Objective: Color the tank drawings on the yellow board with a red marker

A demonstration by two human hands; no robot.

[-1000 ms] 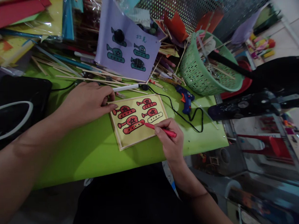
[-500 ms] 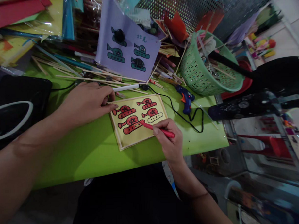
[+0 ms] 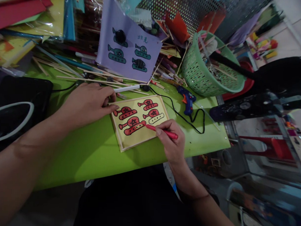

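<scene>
A yellow card with a pale raised border lies on the table, bearing red tank drawings outlined in black. One tank's lower track is uncoloured yellow. My right hand is closed around a red marker, its tip on the right end of the lower-left tank's track. At the card's upper left corner rests my left hand, fingers curled and thumb pressed on the edge. A white pen-like stick emerges beside its index finger; whether the fingers grip it is hidden.
Behind the card stands a purple sheet with green tank drawings. Thin wooden sticks lie scattered around it. A blue glue gun with black cord and a green basket are to the right. A black case sits left on the green table.
My right hand and the red marker have shifted slightly to the right. The marker tip has moved a little toward the track's right end. My left hand and the card look unmoved.
</scene>
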